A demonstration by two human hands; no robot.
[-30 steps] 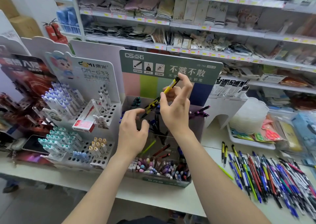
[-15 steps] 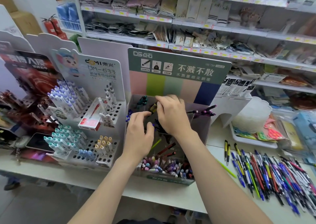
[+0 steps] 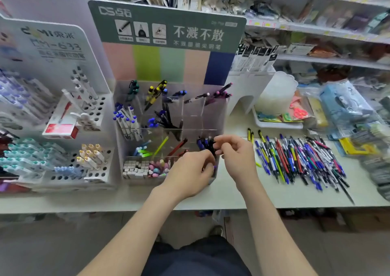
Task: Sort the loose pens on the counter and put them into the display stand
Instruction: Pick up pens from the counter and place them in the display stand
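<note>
R hand (image 3: 236, 157) pinches dark-blue pens (image 3: 203, 143), 1 stand (image 3: 212, 115); L hand (image 3: 187, 171) beside.

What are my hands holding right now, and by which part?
Right hand seems to pinch the dark blue pens at their top ends; left hand cannot be told.

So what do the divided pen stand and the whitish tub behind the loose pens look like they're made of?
Display stand: clear, glossy hard plastic, probably acrylic; the pens inside show through its walls. Whitish tub: frosted translucent plastic, it seems; light passes softly through its scalloped rim, though blur leaves finer detail open.
</note>
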